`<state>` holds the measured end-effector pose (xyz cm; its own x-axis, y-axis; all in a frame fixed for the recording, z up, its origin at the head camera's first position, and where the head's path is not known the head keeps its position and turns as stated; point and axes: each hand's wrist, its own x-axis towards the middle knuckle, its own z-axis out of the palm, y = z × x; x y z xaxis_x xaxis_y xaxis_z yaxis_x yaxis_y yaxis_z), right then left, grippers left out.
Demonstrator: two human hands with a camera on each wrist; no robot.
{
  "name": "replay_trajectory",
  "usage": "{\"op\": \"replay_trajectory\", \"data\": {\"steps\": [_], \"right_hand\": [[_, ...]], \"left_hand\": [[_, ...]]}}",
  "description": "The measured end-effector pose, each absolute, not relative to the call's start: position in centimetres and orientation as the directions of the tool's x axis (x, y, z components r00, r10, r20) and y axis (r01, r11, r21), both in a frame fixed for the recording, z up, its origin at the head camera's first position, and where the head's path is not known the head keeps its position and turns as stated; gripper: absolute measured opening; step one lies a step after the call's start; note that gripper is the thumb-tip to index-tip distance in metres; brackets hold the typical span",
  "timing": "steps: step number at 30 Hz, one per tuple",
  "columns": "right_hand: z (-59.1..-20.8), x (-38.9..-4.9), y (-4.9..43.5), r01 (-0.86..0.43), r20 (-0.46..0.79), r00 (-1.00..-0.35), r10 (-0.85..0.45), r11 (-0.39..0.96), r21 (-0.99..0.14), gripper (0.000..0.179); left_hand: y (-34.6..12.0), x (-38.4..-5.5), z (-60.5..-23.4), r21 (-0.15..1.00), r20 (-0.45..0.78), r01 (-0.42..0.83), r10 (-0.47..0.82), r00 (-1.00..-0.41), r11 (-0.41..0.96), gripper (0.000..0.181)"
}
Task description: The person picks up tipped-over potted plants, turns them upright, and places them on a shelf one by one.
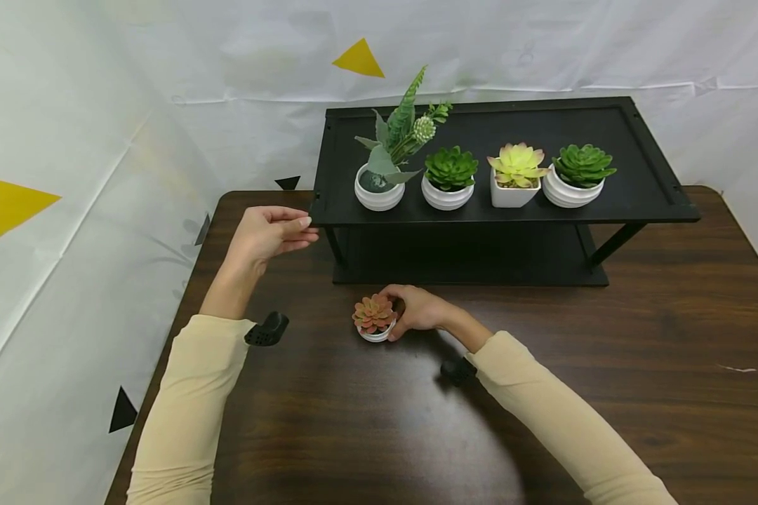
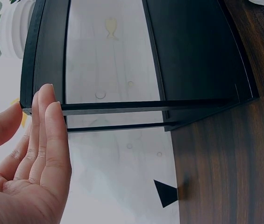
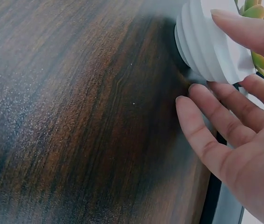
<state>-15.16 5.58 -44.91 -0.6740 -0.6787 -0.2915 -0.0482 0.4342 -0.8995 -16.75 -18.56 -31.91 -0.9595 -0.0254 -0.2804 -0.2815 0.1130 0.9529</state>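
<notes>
My left hand point(image 1: 271, 235) pinches the front left corner of a black two-tier shelf point(image 1: 512, 219), thumb on one side and fingers on the other. In the left wrist view the fingers point(image 2: 54, 140) lie nearly straight against the upper board. Just in front of the shelf, my right hand point(image 1: 420, 308) holds a reddish-orange potted succulent point(image 1: 374, 313) by its pot, from the right. The right wrist view shows its ribbed white pot point(image 3: 202, 42) between thumb and fingers, slightly tilted, close to the tabletop; whether it touches is unclear.
On the upper board stand a tall leafy potted plant point(image 1: 380, 189), two green potted succulents point(image 1: 448, 184) point(image 1: 575, 184) and a yellow-green succulent in a square pot point(image 1: 515, 184). The dark wooden table point(image 1: 354, 421) spreads beneath. White sheeting point(image 1: 240, 63) encloses the back and left.
</notes>
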Motion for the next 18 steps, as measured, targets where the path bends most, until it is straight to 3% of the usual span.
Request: {"op": "replay_trajectory", "data": {"steps": [11, 18], "right_hand": [[-44.98, -15.46, 5.27, -0.064, -0.277, -0.637, -0.719, 0.408, -0.911, 0.075], [-45.08, -15.55, 5.42, -0.029, -0.268, -0.619, -0.739, 0.362, -0.932, 0.069]], "left_hand": [[-18.58, -16.68, -31.90, 0.953, -0.282, -0.283, -0.024, -0.959, 0.113, 0.028], [-18.59, -16.75, -31.98, 0.953, -0.279, -0.280, -0.025, -0.960, 0.111, 0.028]]}}
